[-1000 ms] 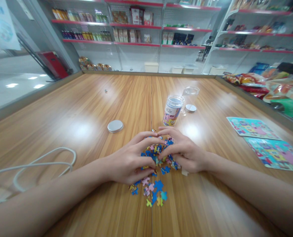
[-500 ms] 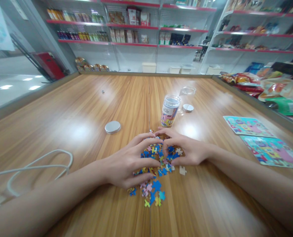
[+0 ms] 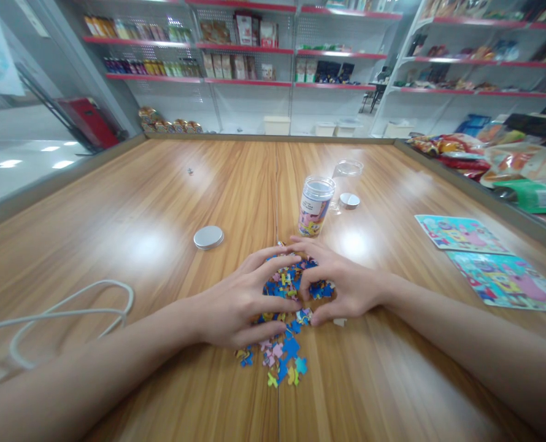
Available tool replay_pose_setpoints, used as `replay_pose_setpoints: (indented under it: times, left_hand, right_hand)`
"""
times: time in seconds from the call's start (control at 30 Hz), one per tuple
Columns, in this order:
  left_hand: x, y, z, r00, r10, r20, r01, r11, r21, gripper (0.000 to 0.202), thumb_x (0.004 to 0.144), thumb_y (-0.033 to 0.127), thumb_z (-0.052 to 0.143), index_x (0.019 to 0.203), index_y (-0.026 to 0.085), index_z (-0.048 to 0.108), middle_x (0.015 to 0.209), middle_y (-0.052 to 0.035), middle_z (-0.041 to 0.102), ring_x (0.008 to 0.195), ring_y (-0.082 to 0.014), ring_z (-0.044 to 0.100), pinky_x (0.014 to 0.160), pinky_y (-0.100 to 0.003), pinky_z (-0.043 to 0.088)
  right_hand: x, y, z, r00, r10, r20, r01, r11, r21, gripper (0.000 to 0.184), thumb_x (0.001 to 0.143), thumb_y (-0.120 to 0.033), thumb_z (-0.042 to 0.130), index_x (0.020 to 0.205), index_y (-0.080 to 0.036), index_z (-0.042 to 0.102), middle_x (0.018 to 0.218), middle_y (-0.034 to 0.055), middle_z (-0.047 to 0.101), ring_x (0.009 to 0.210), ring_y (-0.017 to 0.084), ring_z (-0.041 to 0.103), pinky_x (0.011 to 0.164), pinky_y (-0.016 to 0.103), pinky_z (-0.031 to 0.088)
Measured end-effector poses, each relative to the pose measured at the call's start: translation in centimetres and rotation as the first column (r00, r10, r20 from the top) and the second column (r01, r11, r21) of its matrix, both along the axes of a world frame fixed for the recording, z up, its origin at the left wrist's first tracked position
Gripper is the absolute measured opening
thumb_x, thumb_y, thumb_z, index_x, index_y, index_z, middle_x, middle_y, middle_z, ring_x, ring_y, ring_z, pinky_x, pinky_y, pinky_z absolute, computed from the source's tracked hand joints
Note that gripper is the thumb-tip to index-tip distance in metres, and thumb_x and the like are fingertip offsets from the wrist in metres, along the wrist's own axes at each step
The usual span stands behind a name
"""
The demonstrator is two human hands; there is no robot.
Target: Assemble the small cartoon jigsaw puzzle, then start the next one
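Observation:
A heap of small jigsaw puzzle pieces (image 3: pixel 288 285), mostly blue with yellow and pink ones, lies on the wooden table between my hands. Around its left side curves my left hand (image 3: pixel 243 298), fingers apart and touching the pieces. My right hand (image 3: pixel 340 279) arches over the right side, thumb and fingers spread, with pieces showing in the gap. Fingertips of both hands come close together at the far edge. Loose pieces (image 3: pixel 291 347) trail toward me. Just behind the heap stands a clear jar (image 3: pixel 316 205) with a cartoon label, its top uncovered.
A silver lid (image 3: pixel 208 237) lies left of the heap. Behind the jar are a smaller silver lid (image 3: pixel 349 201) and a clear plastic container (image 3: pixel 348 174). Two cartoon picture sheets (image 3: pixel 507 279) lie at right, a white cable (image 3: pixel 70 310) at left. Snack bags (image 3: pixel 507 162) sit beyond the right edge.
My right hand has shifted slightly left and toward me, gathering pieces inward; its thumb now covers part of the pale piece on the right. My left hand stays almost still.

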State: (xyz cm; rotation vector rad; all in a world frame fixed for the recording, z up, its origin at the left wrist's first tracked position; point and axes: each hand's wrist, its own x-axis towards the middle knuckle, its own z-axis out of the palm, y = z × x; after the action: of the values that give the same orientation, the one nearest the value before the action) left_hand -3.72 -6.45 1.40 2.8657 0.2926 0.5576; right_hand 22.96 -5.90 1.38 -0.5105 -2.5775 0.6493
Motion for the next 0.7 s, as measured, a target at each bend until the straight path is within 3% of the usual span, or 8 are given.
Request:
replay_pose_setpoints:
  times: [0.2, 0.4, 0.53, 0.7]
  left_hand:
    - [-0.08, 0.04, 0.01, 0.999, 0.008, 0.045, -0.008, 1.000, 0.000, 0.034, 0.085, 0.031, 0.072, 0.118, 0.020, 0.070, 0.153, -0.0163, 0.038, 0.147, -0.0387, 0.027, 0.119, -0.061, 0.034]
    - [-0.12, -0.16, 0.15, 0.998, -0.056, 0.015, 0.056, 0.998, 0.012, 0.033, 0.085, 0.024, 0.071, 0.118, 0.029, 0.071, 0.157, -0.0117, 0.034, 0.148, -0.0375, 0.025, 0.120, -0.063, 0.031]
    - [0.00, -0.25, 0.16, 0.999, -0.040, 0.029, 0.040, 0.999, 0.006, 0.031, 0.084, 0.023, 0.071, 0.116, 0.028, 0.071, 0.157, -0.0109, 0.034, 0.147, -0.0374, 0.028, 0.120, -0.063, 0.031]
    - [-0.07, -0.13, 0.14, 0.998, -0.014, 0.056, 0.014, 1.000, 0.001, 0.026, 0.084, 0.021, 0.071, 0.110, 0.025, 0.072, 0.152, -0.0118, 0.040, 0.145, -0.0364, 0.030, 0.120, -0.059, 0.033]
  right_hand:
    - [-0.11, -0.19, 0.14, 1.000, 0.011, 0.002, -0.011, 1.000, 0.014, 0.025, 0.071, -0.036, 0.087, 0.085, -0.021, 0.073, 0.141, 0.0093, 0.051, 0.144, 0.031, 0.035, 0.125, 0.054, 0.017]
    - [-0.26, -0.11, -0.24, 0.999, 0.011, -0.032, -0.010, 1.000, 0.024, 0.019, 0.076, -0.036, 0.083, 0.084, -0.021, 0.073, 0.140, 0.0099, 0.053, 0.143, 0.029, 0.038, 0.124, 0.054, 0.021]
    - [-0.20, 0.07, -0.50, 0.999, 0.001, -0.042, 0.000, 1.000, 0.024, 0.018, 0.073, -0.031, 0.086, 0.083, -0.021, 0.075, 0.143, 0.0089, 0.052, 0.145, 0.030, 0.036, 0.123, 0.053, 0.022]
    - [-0.33, 0.10, -0.44, 0.998, 0.006, -0.056, -0.004, 0.999, 0.033, 0.016, 0.077, -0.032, 0.082, 0.083, -0.021, 0.072, 0.136, 0.0090, 0.057, 0.139, 0.028, 0.044, 0.123, 0.053, 0.024]
